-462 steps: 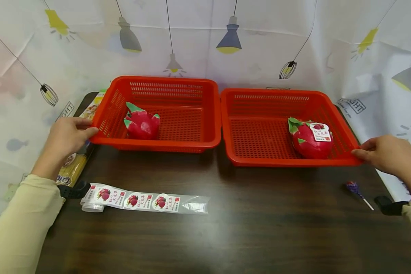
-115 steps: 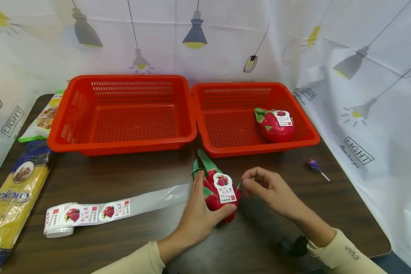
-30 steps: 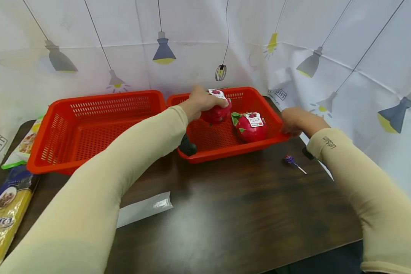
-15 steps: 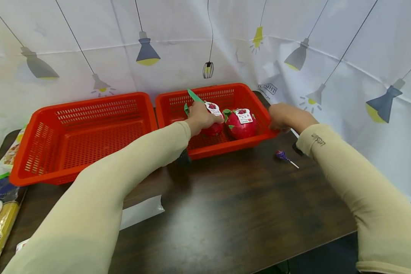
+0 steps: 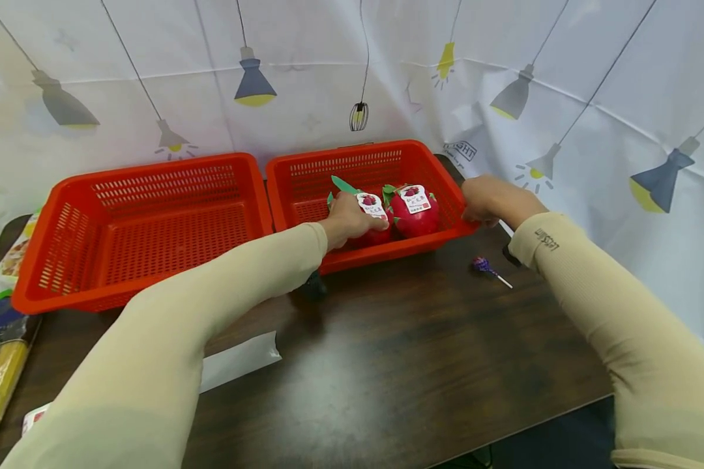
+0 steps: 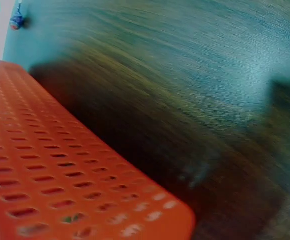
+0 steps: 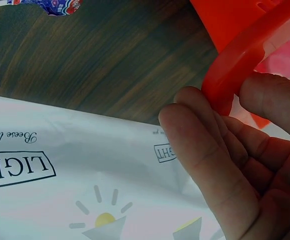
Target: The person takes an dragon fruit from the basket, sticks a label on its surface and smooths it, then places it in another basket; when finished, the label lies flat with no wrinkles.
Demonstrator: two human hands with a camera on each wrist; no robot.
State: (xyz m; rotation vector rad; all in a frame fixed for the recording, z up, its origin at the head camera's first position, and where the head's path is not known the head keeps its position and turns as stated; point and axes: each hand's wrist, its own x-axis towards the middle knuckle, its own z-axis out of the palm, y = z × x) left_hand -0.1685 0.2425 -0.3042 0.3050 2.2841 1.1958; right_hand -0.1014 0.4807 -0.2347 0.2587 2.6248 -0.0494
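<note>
In the head view my left hand [image 5: 346,220] holds a red dragon fruit [image 5: 380,236] with green leaf tips, low inside the right red basket [image 5: 387,249]. A white sticker [image 5: 371,204] is on its top. Touching it on the right sits a second dragon fruit [image 5: 422,223] with a similar sticker [image 5: 415,199]. My right hand [image 5: 495,198] pinches the basket's right front corner; the right wrist view shows thumb and fingers about the rim [image 7: 230,75]. The left wrist view shows only the basket's slotted side [image 6: 60,165], not the left hand.
Another red basket [image 5: 176,247] stands at left with nothing in it. A lollipop [image 5: 482,265] lies right of the baskets. A strip of sticker backing [image 5: 240,361] lies partly under my left sleeve. At the left edge are a spaghetti pack [image 5: 0,378] and a food bag [image 5: 12,264].
The held dragon fruit was in the left basket, later on the table getting its sticker. Within the last second my left hand lowered it into the right basket and slid it rightward against the other.
</note>
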